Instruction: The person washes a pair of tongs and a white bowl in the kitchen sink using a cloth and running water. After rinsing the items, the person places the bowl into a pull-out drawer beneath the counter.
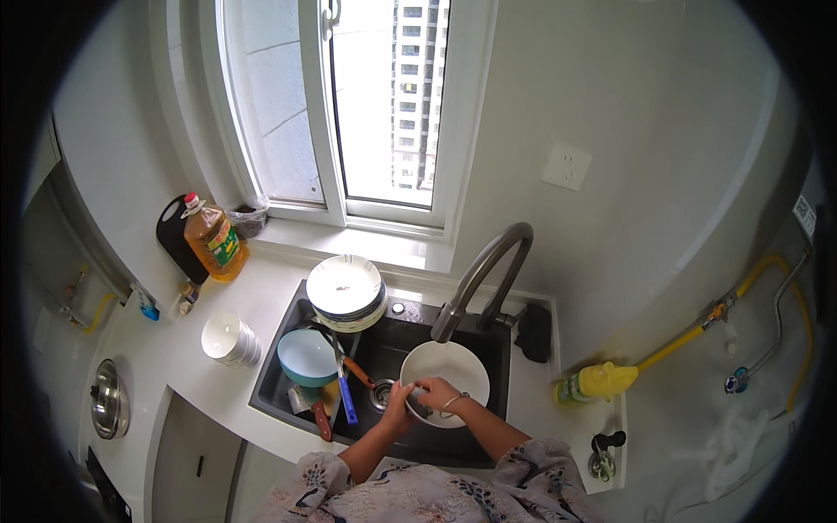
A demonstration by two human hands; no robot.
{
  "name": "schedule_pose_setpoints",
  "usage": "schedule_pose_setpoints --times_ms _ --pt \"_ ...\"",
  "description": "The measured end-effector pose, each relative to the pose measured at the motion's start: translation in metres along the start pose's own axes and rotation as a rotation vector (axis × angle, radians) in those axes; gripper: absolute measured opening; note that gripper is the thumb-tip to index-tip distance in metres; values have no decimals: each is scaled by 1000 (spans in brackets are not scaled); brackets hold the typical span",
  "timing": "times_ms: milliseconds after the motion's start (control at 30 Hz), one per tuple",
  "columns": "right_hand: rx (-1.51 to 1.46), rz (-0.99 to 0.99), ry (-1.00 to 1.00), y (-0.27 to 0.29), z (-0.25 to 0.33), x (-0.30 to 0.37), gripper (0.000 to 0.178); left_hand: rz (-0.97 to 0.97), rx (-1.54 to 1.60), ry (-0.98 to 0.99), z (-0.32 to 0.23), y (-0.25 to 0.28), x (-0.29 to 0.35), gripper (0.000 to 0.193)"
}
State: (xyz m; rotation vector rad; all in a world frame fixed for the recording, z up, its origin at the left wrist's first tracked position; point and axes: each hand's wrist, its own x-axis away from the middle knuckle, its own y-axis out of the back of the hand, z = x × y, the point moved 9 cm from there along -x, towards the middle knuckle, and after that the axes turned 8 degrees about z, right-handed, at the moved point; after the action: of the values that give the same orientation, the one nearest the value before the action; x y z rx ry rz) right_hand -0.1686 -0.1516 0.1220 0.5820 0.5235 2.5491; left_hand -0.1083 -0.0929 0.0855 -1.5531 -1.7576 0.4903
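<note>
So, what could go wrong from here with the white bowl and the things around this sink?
The white bowl could slip: the left hand appears to hold it just by the near-left rim, with the right hand reaching over it. If lifted, the bowl might knock the faucet head, close to its far rim in this view. The stacked plates at the sink's back might topple if bumped.

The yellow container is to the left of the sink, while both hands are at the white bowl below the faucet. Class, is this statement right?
Not quite. The head view shows the yellow container to the right of the sink. The rest holds: left hand and right hand are at the white bowl below the faucet.
</note>
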Motion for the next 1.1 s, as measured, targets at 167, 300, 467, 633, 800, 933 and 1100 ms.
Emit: schedule_pose_setpoints --times_ms 167,300,467,633,800,933,1100 --pt "94 143 116 -12 7 34 35 -15 -4 -16 -24 3 -6 46" --pt "573 230 43 -3 26 70 47 -32 -83 0 -31 14 -9 47" --pt "736 -84 295 -16 46 71 18 -40 5 200 0 35 -18 50" --pt "707 -297 222 -10 62 67 18 -7 89 48 -14 22 -18 47" --pt "628 -371 123 -21 62 53 17 -22 -111 -233 -39 -3 0 52" --pt "689 -215 369 -17 44 66 19 79 -82 -51 -48 8 -16 54" --pt "882 -191 469 13 46 81 12 11 -95 250 -41 13 -24 57"
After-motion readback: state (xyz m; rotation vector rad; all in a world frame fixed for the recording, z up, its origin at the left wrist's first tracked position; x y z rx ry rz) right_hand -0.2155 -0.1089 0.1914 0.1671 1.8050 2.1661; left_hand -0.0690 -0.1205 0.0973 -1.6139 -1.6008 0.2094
